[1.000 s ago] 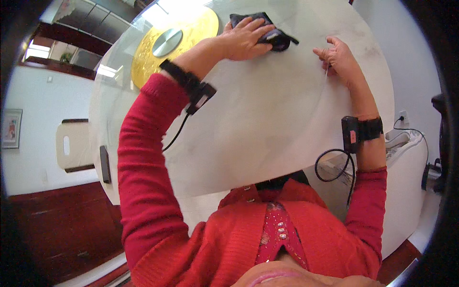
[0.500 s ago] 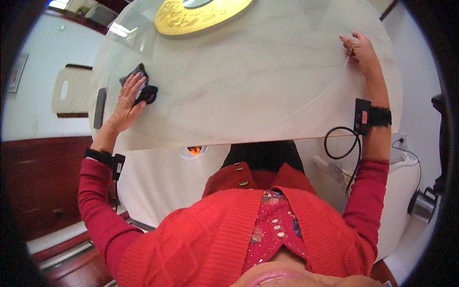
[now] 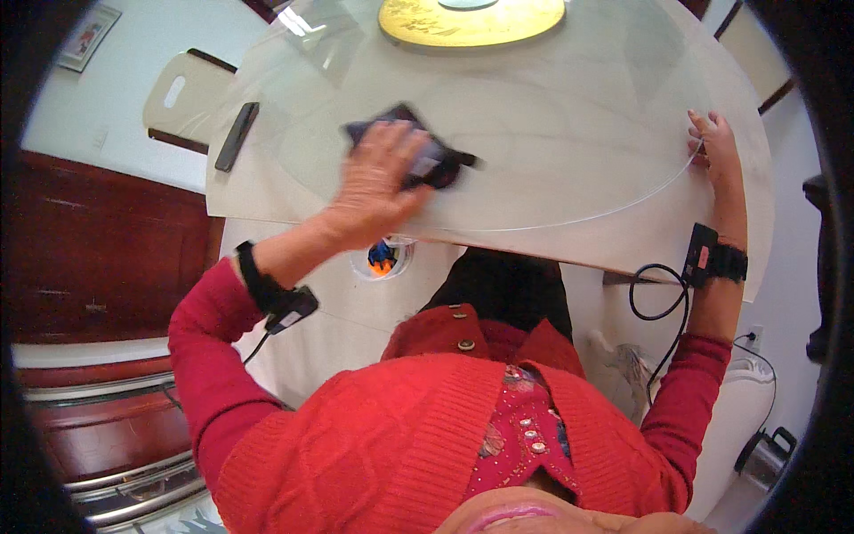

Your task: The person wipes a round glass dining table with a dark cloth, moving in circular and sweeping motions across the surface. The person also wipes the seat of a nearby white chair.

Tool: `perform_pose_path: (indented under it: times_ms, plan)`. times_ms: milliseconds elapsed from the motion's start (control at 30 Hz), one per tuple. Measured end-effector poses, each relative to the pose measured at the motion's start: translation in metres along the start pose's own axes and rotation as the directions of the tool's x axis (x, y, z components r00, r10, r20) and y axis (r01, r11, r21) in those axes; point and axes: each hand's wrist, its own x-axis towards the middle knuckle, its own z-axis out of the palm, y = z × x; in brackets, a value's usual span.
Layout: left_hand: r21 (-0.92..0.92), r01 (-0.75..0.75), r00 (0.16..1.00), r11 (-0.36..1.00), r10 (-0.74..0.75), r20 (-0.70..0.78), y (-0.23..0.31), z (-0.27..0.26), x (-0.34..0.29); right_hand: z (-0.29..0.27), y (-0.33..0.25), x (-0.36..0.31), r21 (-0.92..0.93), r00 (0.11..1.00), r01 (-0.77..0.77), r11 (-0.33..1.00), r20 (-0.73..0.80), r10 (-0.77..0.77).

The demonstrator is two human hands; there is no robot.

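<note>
My left hand (image 3: 378, 182) is spread over a dark grey-and-black cloth (image 3: 433, 166), pressing it onto the clear round glass turntable (image 3: 551, 151). The cloth is bunched under the palm and fingers, and its edges are smeared by motion. At the right side, my right hand (image 3: 714, 147) has its fingers curled at the rim of the glass. Part of its grip is hidden by the hand itself. A gold disc (image 3: 471, 31) with a pale centre sits toward the far side of the glass.
The pale table (image 3: 614, 245) lies under the glass. A dark oblong object (image 3: 237, 136) rests near its left edge. Below the front edge stands a clear bin (image 3: 391, 267) with orange and blue things. A beige chair (image 3: 187, 98) is at the left, a metal kettle (image 3: 763, 456) at the lower right.
My left hand has swept rightward across the glass with the cloth. My right hand stays at the rim. The whole view has shifted, so the table and disc appear farther right.
</note>
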Motion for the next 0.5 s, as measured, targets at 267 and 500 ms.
perform_pose_path:
  times_ms: [267,500]
  plan:
    - [-0.143,-0.542,0.807,0.828,0.560,0.187,0.094,0.007,0.065,-0.007,0.010,0.006,-0.032,0.999,-0.008,0.999,-0.050,0.006]
    - [0.107,-0.251,0.961,0.962,0.234,0.148,-0.040,-0.001,0.091,-0.008,0.010,0.004,0.004,0.999,-0.051,0.999,-0.011,0.051]
